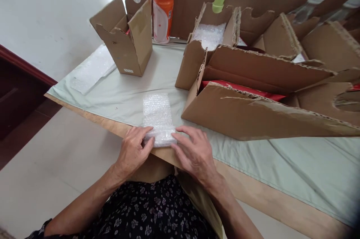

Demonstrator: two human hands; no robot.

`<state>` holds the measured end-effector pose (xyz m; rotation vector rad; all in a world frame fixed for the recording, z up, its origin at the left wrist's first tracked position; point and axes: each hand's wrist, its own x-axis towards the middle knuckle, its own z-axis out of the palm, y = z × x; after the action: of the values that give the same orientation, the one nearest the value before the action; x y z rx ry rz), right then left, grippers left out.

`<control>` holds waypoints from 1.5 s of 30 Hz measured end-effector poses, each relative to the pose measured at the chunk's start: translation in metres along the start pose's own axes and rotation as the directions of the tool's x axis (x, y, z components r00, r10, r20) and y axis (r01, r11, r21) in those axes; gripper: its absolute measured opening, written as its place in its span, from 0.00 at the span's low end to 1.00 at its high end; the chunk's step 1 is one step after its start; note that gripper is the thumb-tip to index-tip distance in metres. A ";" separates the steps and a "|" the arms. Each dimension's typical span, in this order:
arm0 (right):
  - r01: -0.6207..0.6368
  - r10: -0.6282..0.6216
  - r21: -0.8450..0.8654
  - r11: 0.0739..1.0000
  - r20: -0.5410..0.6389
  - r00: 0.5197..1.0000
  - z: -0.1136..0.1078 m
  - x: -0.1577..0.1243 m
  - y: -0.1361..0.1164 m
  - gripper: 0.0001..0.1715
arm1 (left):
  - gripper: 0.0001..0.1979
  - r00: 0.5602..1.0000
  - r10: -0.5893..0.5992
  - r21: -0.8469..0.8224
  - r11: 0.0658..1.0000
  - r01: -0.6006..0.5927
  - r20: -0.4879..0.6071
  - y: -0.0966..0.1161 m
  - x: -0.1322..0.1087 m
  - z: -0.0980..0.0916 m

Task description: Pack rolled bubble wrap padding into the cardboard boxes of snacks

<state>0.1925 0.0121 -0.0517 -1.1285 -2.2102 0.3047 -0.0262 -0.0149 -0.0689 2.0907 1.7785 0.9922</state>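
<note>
A strip of bubble wrap (156, 109) lies on the cloth at the table's front edge, its near end folded over into a flat roll. My left hand (135, 148) grips the left end of this roll between thumb and fingers. At the right end, my right hand (194, 151) holds it the same way, thumb below and fingertips on top. Whether anything is wrapped inside the roll cannot be made out.
Another bubble wrap sheet (94, 69) lies at the left beside an upright cardboard box (126, 49). An orange bottle (163, 6) stands behind. On the right are open cardboard boxes (253, 111), one containing bubble wrap (209, 35). Pale cloth (281, 164) covers the table.
</note>
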 end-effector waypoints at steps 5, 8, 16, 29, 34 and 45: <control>0.087 -0.085 -0.002 0.996 0.197 0.977 0.003 0.006 0.000 0.13 | 0.13 0.995 0.059 0.039 0.998 -0.056 -0.079 0.000 -0.001 -0.004; -0.018 -0.007 0.113 0.993 0.221 0.975 0.004 0.009 0.002 0.14 | 0.13 0.985 0.163 -0.040 0.985 -0.165 -0.054 0.004 -0.005 -0.015; -0.068 0.070 -0.042 0.997 0.053 0.996 0.006 0.005 -0.001 0.17 | 0.11 0.999 0.052 0.000 0.999 -0.052 0.008 -0.014 0.018 -0.007; -0.131 0.111 0.089 0.987 0.203 0.973 0.005 0.017 0.000 0.19 | 0.16 0.988 0.153 -0.089 0.984 -0.153 -0.014 -0.007 0.014 -0.014; -0.057 0.075 -0.137 0.989 0.125 0.989 0.012 0.017 0.000 0.25 | 0.16 0.999 -0.006 0.052 0.999 0.008 -0.054 -0.018 0.032 0.004; -0.300 0.294 0.255 0.919 0.063 0.954 0.010 0.014 0.003 0.15 | 0.23 0.854 -0.424 -0.681 0.531 0.504 0.302 0.018 -0.003 -0.014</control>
<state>0.1819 0.0260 -0.0543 -1.3129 -1.9415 0.7210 -0.0207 -0.0252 -0.0493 1.0437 1.3897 1.1473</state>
